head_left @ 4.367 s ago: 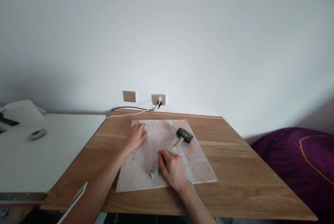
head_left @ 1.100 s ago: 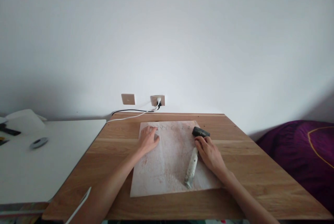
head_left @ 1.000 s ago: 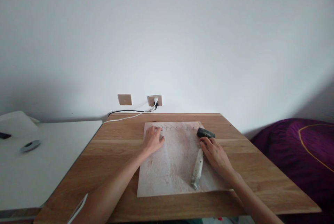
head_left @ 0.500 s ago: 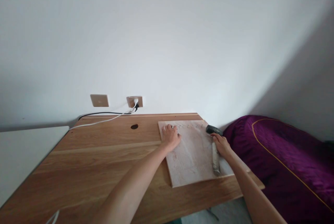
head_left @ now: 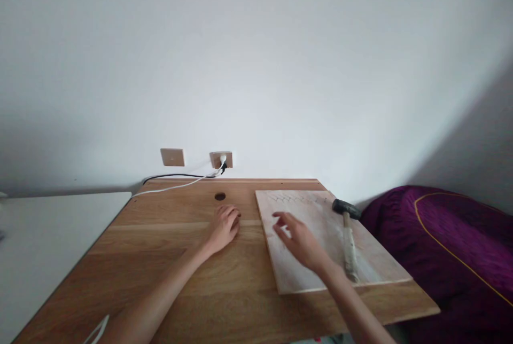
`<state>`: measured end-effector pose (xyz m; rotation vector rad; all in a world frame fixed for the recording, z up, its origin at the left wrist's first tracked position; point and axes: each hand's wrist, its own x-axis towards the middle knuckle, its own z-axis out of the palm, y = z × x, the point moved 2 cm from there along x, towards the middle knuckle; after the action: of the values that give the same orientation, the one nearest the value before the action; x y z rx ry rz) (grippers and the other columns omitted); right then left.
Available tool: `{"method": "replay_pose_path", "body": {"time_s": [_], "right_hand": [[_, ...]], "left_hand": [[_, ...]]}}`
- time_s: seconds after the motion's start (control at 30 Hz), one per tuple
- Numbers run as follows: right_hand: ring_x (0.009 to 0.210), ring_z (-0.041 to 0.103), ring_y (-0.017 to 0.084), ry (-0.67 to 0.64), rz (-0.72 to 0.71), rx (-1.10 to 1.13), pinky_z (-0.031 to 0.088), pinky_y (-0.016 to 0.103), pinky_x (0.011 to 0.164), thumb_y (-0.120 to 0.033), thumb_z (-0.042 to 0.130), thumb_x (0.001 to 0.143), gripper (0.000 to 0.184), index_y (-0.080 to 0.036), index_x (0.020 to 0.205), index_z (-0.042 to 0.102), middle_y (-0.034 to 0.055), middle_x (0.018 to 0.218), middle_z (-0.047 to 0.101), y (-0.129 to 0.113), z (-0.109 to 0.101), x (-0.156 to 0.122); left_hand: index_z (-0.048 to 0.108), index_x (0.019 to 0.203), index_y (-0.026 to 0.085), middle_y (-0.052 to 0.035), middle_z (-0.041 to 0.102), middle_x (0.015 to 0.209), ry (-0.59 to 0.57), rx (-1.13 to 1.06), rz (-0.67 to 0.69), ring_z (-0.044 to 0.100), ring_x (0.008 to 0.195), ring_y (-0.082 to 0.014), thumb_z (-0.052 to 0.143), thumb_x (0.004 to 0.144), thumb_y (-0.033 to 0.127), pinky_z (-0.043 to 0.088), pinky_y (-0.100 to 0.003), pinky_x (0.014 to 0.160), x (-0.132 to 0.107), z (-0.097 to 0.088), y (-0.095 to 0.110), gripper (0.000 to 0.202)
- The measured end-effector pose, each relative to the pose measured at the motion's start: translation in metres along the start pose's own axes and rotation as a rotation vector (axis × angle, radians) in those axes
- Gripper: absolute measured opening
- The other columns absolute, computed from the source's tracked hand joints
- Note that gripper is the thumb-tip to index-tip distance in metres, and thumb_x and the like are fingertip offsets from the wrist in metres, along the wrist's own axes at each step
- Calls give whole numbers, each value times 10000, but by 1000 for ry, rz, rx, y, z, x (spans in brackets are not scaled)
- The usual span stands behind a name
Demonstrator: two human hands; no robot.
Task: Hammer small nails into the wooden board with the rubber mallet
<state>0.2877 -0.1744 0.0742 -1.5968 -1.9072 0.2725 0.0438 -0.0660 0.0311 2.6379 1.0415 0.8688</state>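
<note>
My left hand (head_left: pixel 223 226) is over the wooden desk, left of a pale board (head_left: pixel 308 258). Its fingers are curled together, and whatever they may hold is hidden. Above the board's left half is my right hand (head_left: pixel 298 240), thumb and fingers apart, with nothing visible in them. A hammer (head_left: pixel 349 242) with a black head and a light, worn handle lies on the board's right side, its head by the far right edge. Along the board's far edge runs a row of small nails (head_left: pixel 288 198) or similar thin marks, too fine to tell.
The wooden desk (head_left: pixel 160 258) meets the white wall. A round cable hole (head_left: pixel 220 196) lies near its back. White and black cables run to a wall socket (head_left: pixel 221 159). A white surface (head_left: pixel 52 248) adjoins on the left; purple fabric (head_left: pixel 401 226) bulges on the right.
My left hand has moved off the board onto the desk's side. My right hand has left the hammer and moved left over the board. The camera view has shifted slightly.
</note>
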Motion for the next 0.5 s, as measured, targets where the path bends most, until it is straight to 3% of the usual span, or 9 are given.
{"method": "replay_pose_path", "body": {"time_s": [0.1,0.17,0.23,0.33,0.5], "right_hand": [[1112,658,245,-154,-174,-57,518,388,998,-153,509,939,395,-237,1312,608,103,1218,668,-75,68,13],[1124,647,268,-103,-98,-119,519,407,997,-56,464,902,437,-198,1285,619,139,1232,657,-99,99,20],[1163,626,292,-39,-61,-141,502,444,1024,-30,466,880,469,-198,1291,614,151,1260,649,-105,118,22],[1170,616,281,-7,-100,-46,491,431,1053,-38,492,871,470,-192,1302,601,138,1256,647,-98,126,20],[1136,632,254,1,-120,83,512,396,1033,-51,499,876,446,-210,1280,600,109,1215,652,-84,126,16]], "left_hand": [[670,1004,216,-85,659,1070,-17,98,34,564,1135,-285,561,903,130,422,-486,1074,-19,-12,-6,172],[670,1002,211,-86,655,1077,-36,111,5,568,1099,-277,569,883,107,448,-455,1028,-25,-15,-9,188],[668,1001,213,-81,653,1088,-33,91,-74,580,1084,-264,562,866,72,460,-425,993,-27,-16,-12,222],[667,999,217,-63,656,1081,-33,50,-163,604,1058,-247,572,856,52,464,-396,956,-27,-13,-17,239],[672,1004,214,-62,665,1086,-45,61,-132,608,1080,-252,580,876,62,454,-399,962,-27,-10,-17,219]]}}
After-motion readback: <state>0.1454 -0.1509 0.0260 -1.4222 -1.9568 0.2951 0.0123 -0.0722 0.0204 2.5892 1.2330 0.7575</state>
